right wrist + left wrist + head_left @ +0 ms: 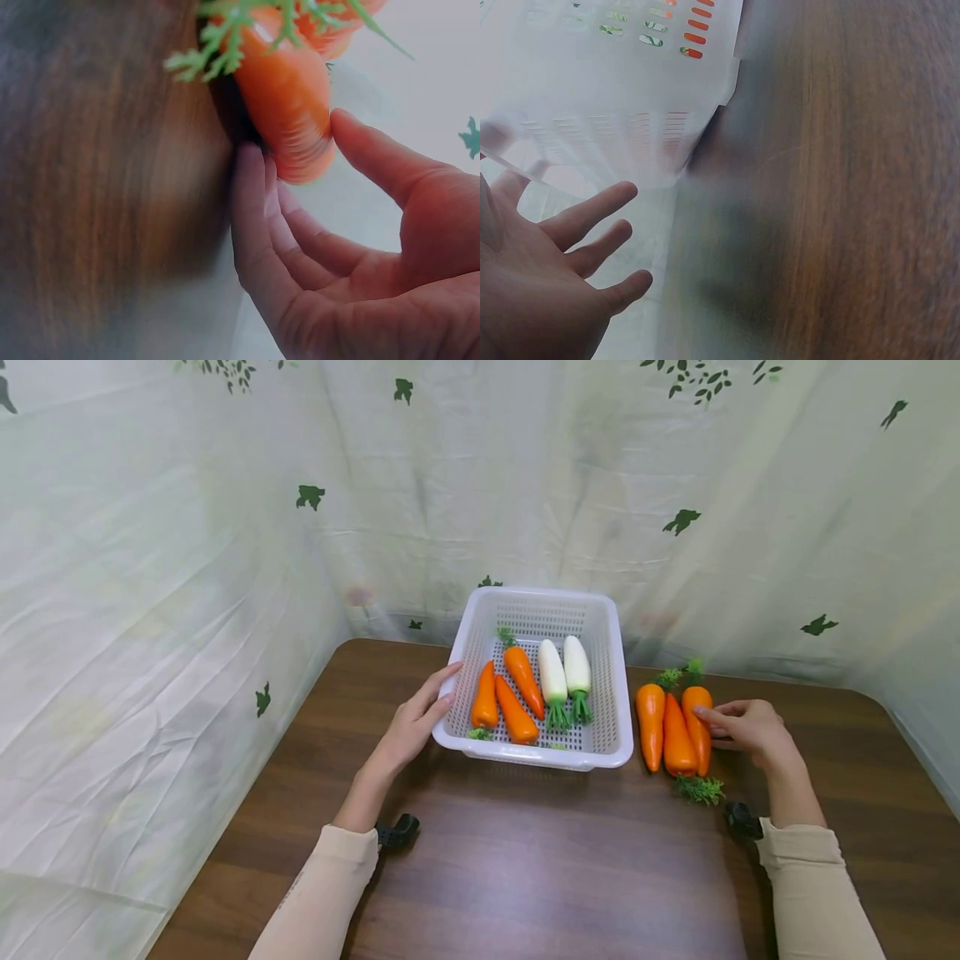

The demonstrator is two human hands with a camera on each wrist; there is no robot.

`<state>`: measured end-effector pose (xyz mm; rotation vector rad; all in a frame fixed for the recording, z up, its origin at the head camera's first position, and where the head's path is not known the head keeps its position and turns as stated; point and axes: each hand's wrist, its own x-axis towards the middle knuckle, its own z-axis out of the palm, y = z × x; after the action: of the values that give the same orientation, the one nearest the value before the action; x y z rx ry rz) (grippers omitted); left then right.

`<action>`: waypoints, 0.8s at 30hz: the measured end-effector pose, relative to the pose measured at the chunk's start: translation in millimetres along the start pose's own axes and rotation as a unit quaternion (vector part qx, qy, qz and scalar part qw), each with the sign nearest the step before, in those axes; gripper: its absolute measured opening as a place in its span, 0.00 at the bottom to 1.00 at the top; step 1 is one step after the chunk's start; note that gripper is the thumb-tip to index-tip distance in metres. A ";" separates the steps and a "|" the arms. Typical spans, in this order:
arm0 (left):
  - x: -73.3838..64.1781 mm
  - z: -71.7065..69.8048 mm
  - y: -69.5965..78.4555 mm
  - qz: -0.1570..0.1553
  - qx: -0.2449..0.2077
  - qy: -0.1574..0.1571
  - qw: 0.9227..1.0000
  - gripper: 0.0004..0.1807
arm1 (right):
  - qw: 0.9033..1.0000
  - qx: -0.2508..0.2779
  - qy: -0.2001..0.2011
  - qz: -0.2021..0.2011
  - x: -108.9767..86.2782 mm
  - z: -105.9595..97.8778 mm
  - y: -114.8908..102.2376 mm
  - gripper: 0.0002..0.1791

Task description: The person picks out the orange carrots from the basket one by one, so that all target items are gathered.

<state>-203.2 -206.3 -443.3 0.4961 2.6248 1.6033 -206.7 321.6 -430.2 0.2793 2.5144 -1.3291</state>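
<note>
A white plastic basket stands on the table, with three orange carrots and two white radishes inside. My left hand holds the basket's left rim with thumb and index finger. In the left wrist view its other fingers are spread outside the basket wall. Right of the basket lie three more carrots, side by side. My right hand pinches the rightmost carrot, its thumb on one side and its fingers on the other. That carrot's thick end shows in the right wrist view.
The brown wooden table runs back to a pale curtain with green leaf prints. More curtain hangs along the left side. Both wrists wear black bands below beige sleeves.
</note>
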 end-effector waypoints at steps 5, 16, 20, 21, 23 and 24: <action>0.4 -0.1 -0.3 0.001 -0.003 0.004 1.000 0.28 | 1.000 -0.003 0.001 -0.004 0.5 0.8 0.6 0.45; -0.8 -0.1 0.0 0.001 -0.002 0.006 1.000 0.28 | 0.999 0.042 0.011 -0.015 -2.3 -5.7 -1.6 0.47; -0.2 0.3 0.9 -0.002 -0.004 0.004 1.000 0.28 | 0.998 0.028 0.059 -0.021 -10.8 -9.3 -8.6 0.48; -0.2 0.4 0.9 -0.003 -0.004 0.004 1.000 0.28 | 0.997 0.016 0.070 -0.022 -13.3 -10.0 -11.8 0.48; -0.2 0.6 0.9 -0.005 -0.006 0.002 1.000 0.28 | 0.996 0.006 0.081 -0.028 -17.6 -10.8 -20.0 0.49; -0.4 0.6 1.0 -0.005 -0.008 0.001 1.000 0.28 | 0.996 0.006 0.080 -0.033 -19.2 -11.0 -24.9 0.49</action>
<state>-202.4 -205.5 -442.8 0.4800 2.6104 1.6214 -197.7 316.2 -398.6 0.3195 2.6698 -1.3981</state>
